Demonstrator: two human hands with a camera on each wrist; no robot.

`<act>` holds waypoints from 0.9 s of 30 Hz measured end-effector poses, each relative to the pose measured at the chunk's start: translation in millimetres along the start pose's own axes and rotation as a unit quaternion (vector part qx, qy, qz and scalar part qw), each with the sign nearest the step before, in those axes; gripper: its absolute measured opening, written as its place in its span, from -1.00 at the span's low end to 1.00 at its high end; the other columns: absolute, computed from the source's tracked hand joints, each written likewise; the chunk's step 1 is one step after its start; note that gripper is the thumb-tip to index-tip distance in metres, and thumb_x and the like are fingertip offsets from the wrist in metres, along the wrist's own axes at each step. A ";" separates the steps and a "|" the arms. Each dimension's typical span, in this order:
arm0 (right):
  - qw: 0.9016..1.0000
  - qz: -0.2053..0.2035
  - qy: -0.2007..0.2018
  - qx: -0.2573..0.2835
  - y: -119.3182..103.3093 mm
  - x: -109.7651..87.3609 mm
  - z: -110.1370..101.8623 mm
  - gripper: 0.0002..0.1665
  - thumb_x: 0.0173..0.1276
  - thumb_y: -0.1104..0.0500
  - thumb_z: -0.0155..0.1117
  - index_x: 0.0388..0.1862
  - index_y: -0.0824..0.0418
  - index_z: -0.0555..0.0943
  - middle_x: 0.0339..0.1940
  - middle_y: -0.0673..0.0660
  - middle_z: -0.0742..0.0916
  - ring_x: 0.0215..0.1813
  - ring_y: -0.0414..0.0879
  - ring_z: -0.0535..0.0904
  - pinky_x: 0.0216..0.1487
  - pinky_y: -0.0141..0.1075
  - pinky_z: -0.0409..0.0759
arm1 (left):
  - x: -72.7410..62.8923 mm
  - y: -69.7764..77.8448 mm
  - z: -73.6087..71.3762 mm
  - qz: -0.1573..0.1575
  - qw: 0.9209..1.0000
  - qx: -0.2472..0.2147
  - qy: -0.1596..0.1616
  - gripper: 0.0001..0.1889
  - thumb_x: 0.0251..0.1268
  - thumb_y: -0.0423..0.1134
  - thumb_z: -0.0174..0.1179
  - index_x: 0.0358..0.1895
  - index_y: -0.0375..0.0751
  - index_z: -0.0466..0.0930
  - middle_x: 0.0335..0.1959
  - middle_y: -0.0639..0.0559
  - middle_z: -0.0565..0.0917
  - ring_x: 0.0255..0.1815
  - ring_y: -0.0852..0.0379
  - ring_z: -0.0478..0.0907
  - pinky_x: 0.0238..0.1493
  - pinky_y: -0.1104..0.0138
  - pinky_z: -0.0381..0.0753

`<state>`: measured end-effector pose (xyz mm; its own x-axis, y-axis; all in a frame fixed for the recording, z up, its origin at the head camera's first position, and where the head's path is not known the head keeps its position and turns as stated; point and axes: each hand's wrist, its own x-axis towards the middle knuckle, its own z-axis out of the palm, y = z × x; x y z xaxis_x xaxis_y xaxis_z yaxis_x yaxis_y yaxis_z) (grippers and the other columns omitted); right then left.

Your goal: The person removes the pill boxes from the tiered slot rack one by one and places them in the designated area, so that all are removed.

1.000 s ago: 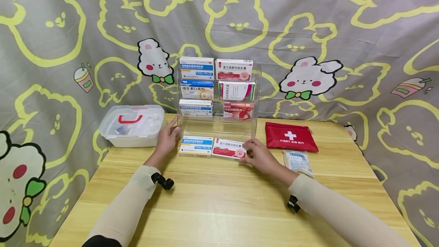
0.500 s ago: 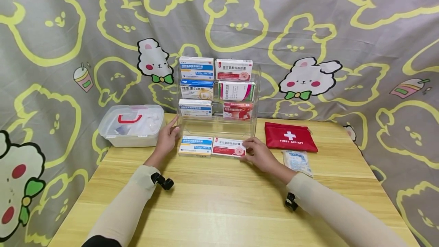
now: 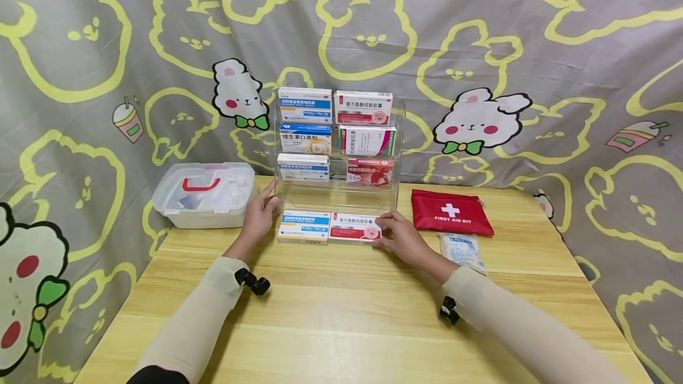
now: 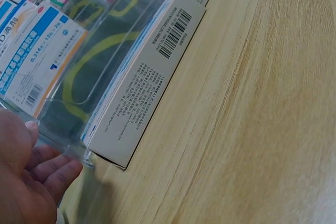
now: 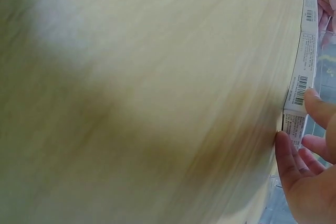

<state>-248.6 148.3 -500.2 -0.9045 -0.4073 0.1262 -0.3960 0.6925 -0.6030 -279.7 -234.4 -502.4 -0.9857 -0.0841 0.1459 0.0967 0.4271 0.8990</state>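
Note:
In the head view, my right hand (image 3: pixel 402 238) holds the right end of a red-and-white medicine box (image 3: pixel 349 229), thumb at its lower corner and forefinger at the upper one. A blue-and-white medicine box (image 3: pixel 304 226) lies flat right beside it, both at the foot of a clear display rack (image 3: pixel 337 197). My left hand (image 3: pixel 259 215) rests against the rack's left side; in the left wrist view its fingers (image 4: pixel 60 178) touch the rack's lower corner, beside the end of the blue-and-white box (image 4: pixel 144 82).
Several upright medicine boxes (image 3: pixel 306 138) fill the rack's upper tiers in two columns. Left stands a clear plastic case (image 3: pixel 205 218) with a red handle. Right lie a red first aid pouch (image 3: pixel 450 213) and a small packet (image 3: pixel 462 252). A patterned curtain (image 3: pixel 341 34) hangs behind the table.
The red-and-white box has turned slightly and now lies straighter, in line with the blue-and-white one. My right hand has shifted a little left with it. My left hand stays put.

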 end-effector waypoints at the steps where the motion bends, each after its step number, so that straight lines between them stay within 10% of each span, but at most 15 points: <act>1: 1.000 0.001 -0.001 0.002 -0.3 0.2 0.0 -0.35 0.24 0.17 0.60 0.29 0.36 0.64 0.19 0.20 0.60 0.02 -0.02 0.62 0.12 -0.14 0.66 | -0.4 0.3 -0.3 0.001 1.000 0.000 0.001 -0.41 0.67 -0.30 -0.04 0.63 0.23 0.17 0.53 -0.19 0.39 0.01 -0.18 0.61 0.05 0.15 0.70; 20: 1.000 0.003 -0.002 0.014 -6.2 2.1 -7.9 -0.39 0.30 0.12 0.56 0.25 0.37 0.63 0.11 0.21 0.63 0.03 0.05 0.71 0.15 -0.09 0.67 | -0.4 0.7 0.1 -0.008 1.000 -0.006 0.000 -0.41 0.68 -0.31 -0.06 0.62 0.25 0.19 0.47 -0.27 0.43 0.08 -0.14 0.60 0.13 0.10 0.68; 27: 1.000 0.012 -0.004 0.009 -10.8 7.8 -13.5 -0.42 0.34 0.11 0.53 0.26 0.35 0.63 0.11 0.22 0.65 0.01 0.07 0.72 0.10 -0.07 0.70 | -0.4 2.2 0.8 -0.004 1.000 0.000 0.009 -0.42 0.67 -0.31 -0.01 0.62 0.22 0.23 0.43 -0.27 0.49 0.07 -0.13 0.62 -0.11 0.36 0.67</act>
<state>-253.5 145.7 -482.0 -0.9125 -0.3952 0.1052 -0.3710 0.6916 -0.6197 -279.1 -232.6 -500.8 -0.9838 -0.1044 0.1457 0.0881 0.4262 0.9003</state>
